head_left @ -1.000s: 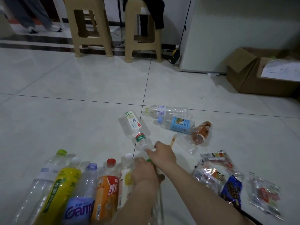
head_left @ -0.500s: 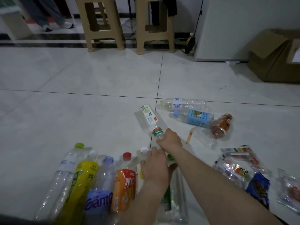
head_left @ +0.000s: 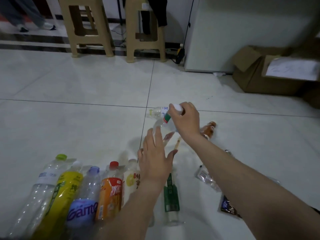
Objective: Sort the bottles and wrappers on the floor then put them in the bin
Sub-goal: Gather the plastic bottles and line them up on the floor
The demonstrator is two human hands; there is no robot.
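Two forearms hide the wrappers (head_left: 206, 177) at lower right. The right hand (head_left: 186, 118), which earlier reached down to the floor, now grips a clear bottle (head_left: 161, 125) lifted mid-frame; the left hand (head_left: 155, 161) hovers open-fingered over the bottle row (head_left: 78, 191).

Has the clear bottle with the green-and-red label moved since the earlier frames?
Yes. The right hand has lifted the clear bottle off the floor; it hangs above the wooden stick it earlier lay beside.
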